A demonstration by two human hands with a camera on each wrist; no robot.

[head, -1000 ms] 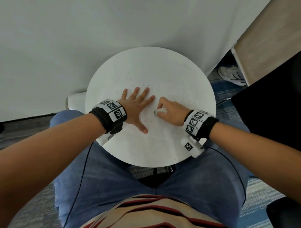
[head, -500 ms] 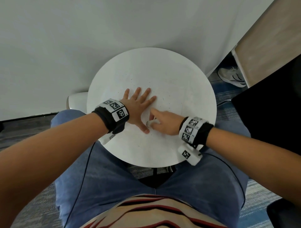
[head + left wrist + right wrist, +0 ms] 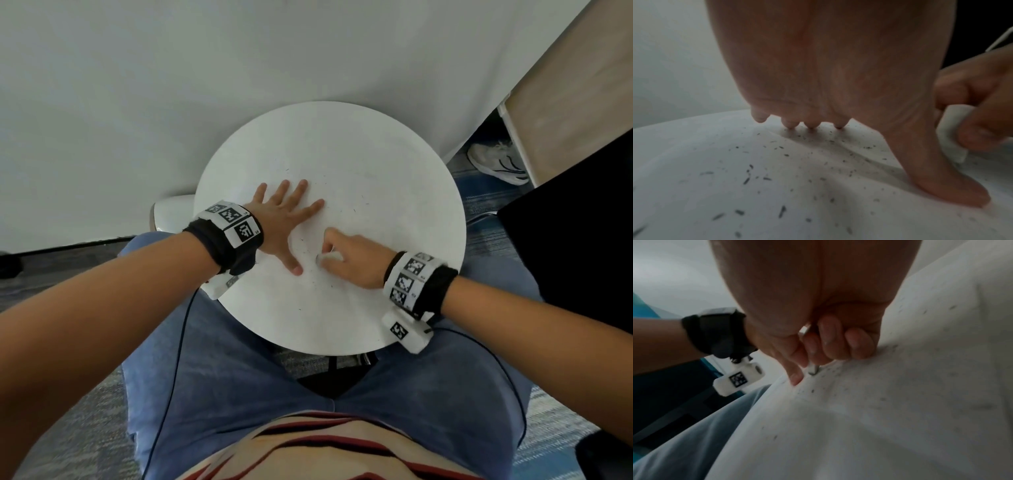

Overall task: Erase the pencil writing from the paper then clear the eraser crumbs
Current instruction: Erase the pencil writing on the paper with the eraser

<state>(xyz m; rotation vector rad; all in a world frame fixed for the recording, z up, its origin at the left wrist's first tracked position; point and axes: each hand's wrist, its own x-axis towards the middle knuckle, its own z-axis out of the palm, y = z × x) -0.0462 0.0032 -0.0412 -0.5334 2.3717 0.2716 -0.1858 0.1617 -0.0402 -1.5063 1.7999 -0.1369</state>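
White eraser [image 3: 329, 257]: a small block pinched in the curled fingers of the right hand [image 3: 356, 258], its lower edge down on the paper just beside the left thumb; half a second earlier it sat slightly nearer the person, and a second earlier further out and to the right, so the rubbing stroke runs back and forth across one patch.
Paper [image 3: 359, 212]: a white sheet on the round white table [image 3: 442, 192], hard to tell from the top in the head view; the left wrist view shows it buckled into soft ridges under the palm. No pencil writing is legible in any view.
Eraser crumbs [image 3: 783, 211]: dark flecks scattered over the sheet, thickest around the fingertips [image 3: 812, 125].
Left hand [image 3: 284, 219]: fingers straight and spread, tips and thumb pressing the sheet flat, holding nothing; its place matches the earlier frames.
Meaning for the task: judged from the moving eraser and the uncleared flecks, erasing is under way and the sweeping step is not yet begun.
Surroundings: blue jeans below the table, a white shoe [image 3: 496, 164] on the floor at right.
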